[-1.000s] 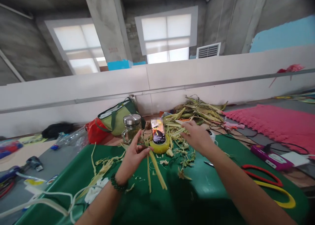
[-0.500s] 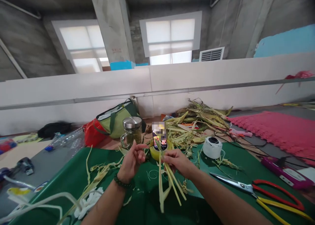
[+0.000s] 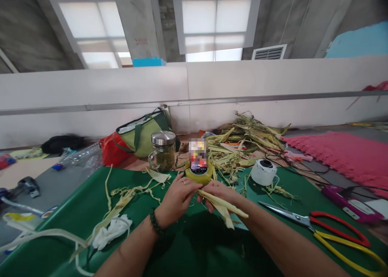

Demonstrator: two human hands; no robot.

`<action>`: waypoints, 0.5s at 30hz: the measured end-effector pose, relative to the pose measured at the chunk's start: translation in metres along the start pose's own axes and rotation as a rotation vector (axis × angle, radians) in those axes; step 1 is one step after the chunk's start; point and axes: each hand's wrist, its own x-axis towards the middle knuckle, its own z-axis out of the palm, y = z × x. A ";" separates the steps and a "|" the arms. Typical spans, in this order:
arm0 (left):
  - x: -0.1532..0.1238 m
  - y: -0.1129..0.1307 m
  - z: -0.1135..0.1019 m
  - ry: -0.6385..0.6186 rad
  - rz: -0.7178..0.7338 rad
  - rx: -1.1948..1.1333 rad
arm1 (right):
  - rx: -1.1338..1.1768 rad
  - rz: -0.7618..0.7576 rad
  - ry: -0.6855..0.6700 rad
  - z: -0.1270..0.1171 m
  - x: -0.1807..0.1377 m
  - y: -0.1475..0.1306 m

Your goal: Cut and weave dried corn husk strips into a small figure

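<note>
1. Nearest us, we count two bare hands meeting over the smooth green table cover (image 3: pixel 91 212). The left hand (image 3: pixel 178 196), with one dark beaded bracelet (image 3: pixel 155 222) at its wrist, curls its fingers onto the end of a small bundle of flat, pale yellow-green leaf strips (image 3: pixel 224 206). The right hand (image 3: pixel 216 191) is closed round the same bundle. Its stiff, tapering ends stick out to the right, just above the cover.
2. To the left we see one crumpled white wad (image 3: pixel 111 230) lying among loose, curling strips.
3. To the right lies one pair of steel-bladed scissors (image 3: pixel 318 226), with one red loop handle and one yellow.
4. Just beyond the hands sits one yellow ring-shaped roll (image 3: pixel 198 176) with one phone (image 3: pixel 198 163) upright in it. One white tape roll (image 3: pixel 263 172) stands near, to the right.
5. Farther back we count one glass mug with a shiny metal lid (image 3: pixel 163 151), one olive fabric bag (image 3: pixel 142 137) and one red bag (image 3: pixel 110 151).
6. Farthest are one heap of dry, fibrous leaves (image 3: pixel 248 137) and one pink knitted mat (image 3: pixel 339 155).
</note>
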 end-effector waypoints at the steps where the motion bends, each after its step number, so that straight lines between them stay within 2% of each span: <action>1: 0.000 0.000 -0.001 -0.010 -0.026 -0.037 | 0.000 -0.001 -0.001 -0.002 0.001 0.000; 5: 0.002 0.000 -0.003 -0.091 -0.132 -0.154 | 0.098 0.005 -0.005 -0.010 0.004 0.001; 6: 0.002 -0.001 -0.003 -0.073 -0.179 -0.181 | 0.141 0.003 0.000 -0.011 0.004 0.001; 8: 0.004 -0.005 -0.001 0.039 -0.278 -0.243 | 0.217 -0.029 0.055 -0.012 0.004 -0.002; 11: 0.007 -0.009 0.005 0.159 -0.343 -0.365 | 0.233 -0.215 0.255 -0.010 0.002 -0.008; 13: 0.008 -0.008 0.010 0.171 -0.346 -0.439 | 0.147 -0.344 0.345 -0.005 0.002 -0.009; 15: 0.009 -0.004 0.014 0.179 -0.347 -0.484 | 0.041 -0.407 0.390 -0.001 0.002 -0.007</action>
